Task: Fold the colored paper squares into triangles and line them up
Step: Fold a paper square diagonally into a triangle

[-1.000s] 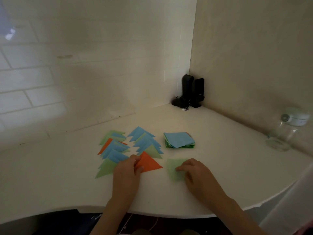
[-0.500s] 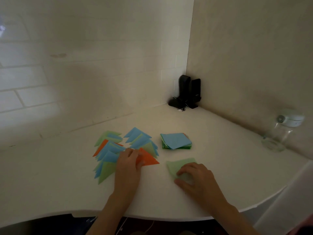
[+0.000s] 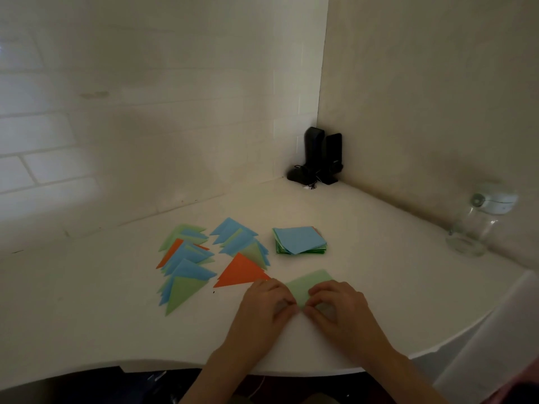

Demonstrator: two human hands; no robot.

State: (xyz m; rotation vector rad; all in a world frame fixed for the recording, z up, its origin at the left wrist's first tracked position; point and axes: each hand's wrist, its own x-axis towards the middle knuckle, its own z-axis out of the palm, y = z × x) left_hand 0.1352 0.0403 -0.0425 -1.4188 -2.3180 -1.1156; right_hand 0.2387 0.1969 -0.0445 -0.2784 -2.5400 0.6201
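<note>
A light green paper square (image 3: 309, 284) lies on the white table in front of me. My left hand (image 3: 267, 307) and my right hand (image 3: 339, 309) both sit on its near part, fingers curled and pinching the near corner between them. An orange triangle (image 3: 239, 272) lies just left of the square, at the front of the right row of folded triangles (image 3: 242, 240). A second row of blue, green and orange triangles (image 3: 186, 263) lies further left. A stack of unfolded squares (image 3: 300, 240), blue on top, sits behind the green square.
Two black speakers (image 3: 320, 156) with a cable stand in the far wall corner. A clear glass jar (image 3: 478, 223) with a white lid stands at the right by the wall. The table's curved front edge (image 3: 291, 370) runs just under my wrists.
My left hand let go of the orange triangle and moved right onto the green square. My right hand stayed on the square, and both now pinch its near corner.
</note>
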